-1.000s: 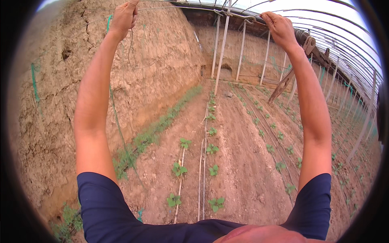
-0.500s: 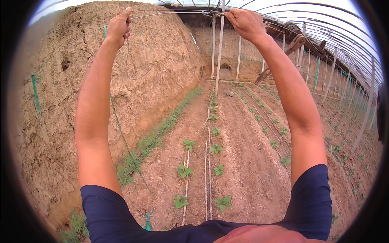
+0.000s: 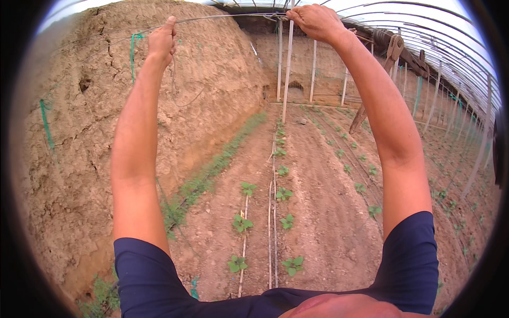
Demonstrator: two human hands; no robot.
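Both my arms are raised overhead along a grey metal wire (image 3: 228, 16). My left hand (image 3: 163, 41) is closed around the wire in front of the earth wall, thumb pointing up. At the top of a pale upright post (image 3: 288, 63), my right hand (image 3: 316, 22) pinches the wire where it bends in a loop beside the post. A thin loose strand (image 3: 186, 100) dangles below my left hand. Behind my right forearm hangs a rusty brown tool-like piece (image 3: 393, 50) with a hole in it; my arm hides its middle.
A cracked earth wall (image 3: 95, 143) rises on the left, with green twine (image 3: 46, 124) hanging on it. Rows of young plants (image 3: 242, 223) grow along thin drip hoses (image 3: 273, 228) in the soil. More posts (image 3: 313, 71) and curved roof poles (image 3: 424, 32) stand to the right.
My left hand has shifted slightly right and down along the wire. My right hand has moved a little left, closer to the post. The hanging brown piece has swung to a steeper angle.
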